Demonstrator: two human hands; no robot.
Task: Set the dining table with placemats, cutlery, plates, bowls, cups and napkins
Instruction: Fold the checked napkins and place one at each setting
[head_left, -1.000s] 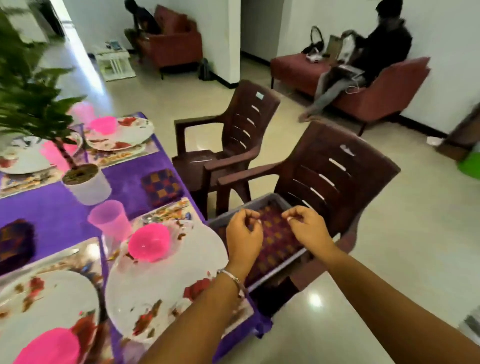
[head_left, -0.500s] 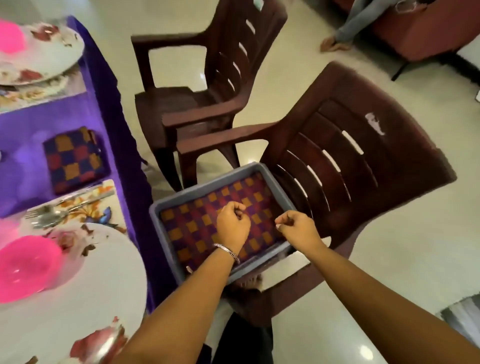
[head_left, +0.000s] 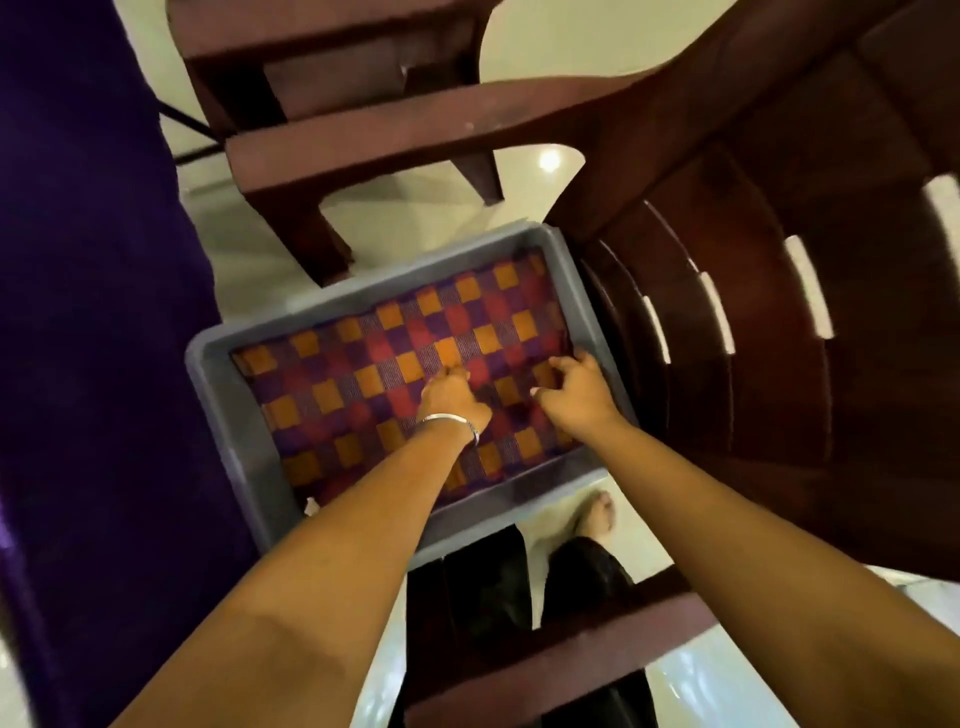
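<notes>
Seen from a head-worn camera looking straight down, a person reaches both arms into a grey plastic tray (head_left: 244, 415) that sits on the seat of a dark brown plastic chair (head_left: 779, 389). A checked cloth napkin (head_left: 363, 384) in orange, red and purple squares lies flat across the tray's floor, covering almost all of it. The left hand (head_left: 449, 397), a thin silver bangle (head_left: 449, 420) at its wrist, rests knuckles-up on the middle of the cloth with its fingers curled down onto the fabric; the right hand (head_left: 579, 389), just beside it toward the tray's right wall, has its fingertips bent down and pressed into the same cloth (whether either hand has actually pinched up a fold cannot be told from this angle). The two hands are close together but not touching. A purple tablecloth (head_left: 93, 312) hangs down along the left edge of the view, and a second brown chair (head_left: 332, 67) stands beyond the tray on the pale tiled floor (head_left: 519, 52). The person's bare foot (head_left: 595, 519) shows below the tray
</notes>
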